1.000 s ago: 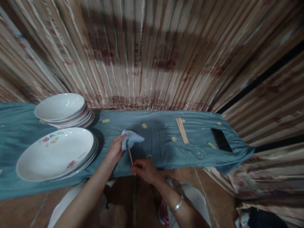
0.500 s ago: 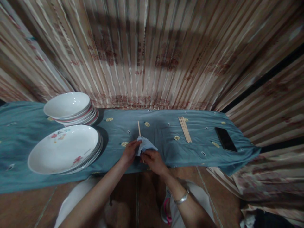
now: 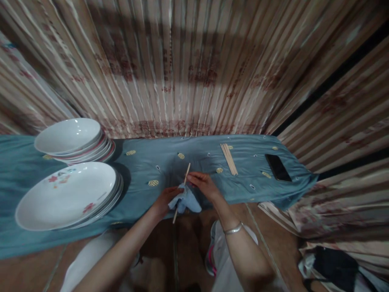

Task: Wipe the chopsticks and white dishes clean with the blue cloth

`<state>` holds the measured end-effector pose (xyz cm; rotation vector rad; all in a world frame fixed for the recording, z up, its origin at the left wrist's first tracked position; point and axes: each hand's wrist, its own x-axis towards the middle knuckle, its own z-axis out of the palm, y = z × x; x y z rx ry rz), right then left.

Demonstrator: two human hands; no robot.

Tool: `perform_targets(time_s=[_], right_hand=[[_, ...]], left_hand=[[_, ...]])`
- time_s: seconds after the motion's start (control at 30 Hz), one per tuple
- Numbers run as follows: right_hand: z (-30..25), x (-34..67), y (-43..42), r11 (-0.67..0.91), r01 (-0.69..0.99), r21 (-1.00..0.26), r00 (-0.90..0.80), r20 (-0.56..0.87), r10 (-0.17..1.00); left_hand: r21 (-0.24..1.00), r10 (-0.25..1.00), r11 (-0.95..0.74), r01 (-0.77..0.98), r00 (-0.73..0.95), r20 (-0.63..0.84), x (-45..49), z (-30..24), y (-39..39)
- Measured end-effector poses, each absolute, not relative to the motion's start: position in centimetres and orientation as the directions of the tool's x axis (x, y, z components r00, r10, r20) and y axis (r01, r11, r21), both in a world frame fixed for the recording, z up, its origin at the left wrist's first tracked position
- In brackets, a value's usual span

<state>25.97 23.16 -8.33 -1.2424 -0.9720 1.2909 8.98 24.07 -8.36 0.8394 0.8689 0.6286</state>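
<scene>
My left hand (image 3: 165, 199) is closed around a pale blue cloth (image 3: 186, 201) that wraps the middle of a thin wooden chopstick (image 3: 186, 177). The stick runs slanted, with its lower end poking out below the cloth. My right hand (image 3: 204, 183) pinches the stick's upper part just above the cloth. Both hands hover over the near edge of a table covered with a teal cloth (image 3: 170, 162).
Two stacks of white flowered plates (image 3: 68, 194) and bowls (image 3: 71, 138) sit at the left. A bundle of chopsticks (image 3: 229, 158) and a black phone (image 3: 277, 167) lie at the right. A striped curtain (image 3: 194, 65) hangs behind.
The stick has shifted through the cloth, now slanted with its lower end showing. My right hand moved from below the cloth to the stick's upper part.
</scene>
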Motion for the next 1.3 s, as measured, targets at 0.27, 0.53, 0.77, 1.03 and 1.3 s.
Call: perform_targets(time_s=[0.27,0.53,0.77,1.03,1.3], right_hand=[[-7.7,26.5,23.8,-0.089,-0.218,-0.972,0.235,-0.141,0.962],[-8.5,28.5,24.7,-0.016,-0.154,-0.988,0.409,-0.078,0.909],[-8.8,28.7,25.1,0.003,-0.151,-0.988,0.455,-0.067,0.888],[-8.2,26.9,24.4,-0.093,-0.282,-0.955,0.192,-0.151,0.970],[-8.4,25.0,23.6,-0.195,-0.255,-0.947,-0.003,-0.201,0.980]], left_hand=[[0.840,0.729,0.530,-0.113,0.567,-0.384,9.5,-8.7,23.5],[0.857,0.684,0.514,-0.039,0.622,-0.382,9.4,-8.7,22.5],[0.855,0.671,0.519,-0.015,0.626,-0.396,9.0,-9.2,22.3],[0.826,0.695,0.558,-0.087,0.593,-0.407,8.7,-8.6,22.6],[0.839,0.765,0.516,-0.173,0.533,-0.361,8.8,-8.5,23.3]])
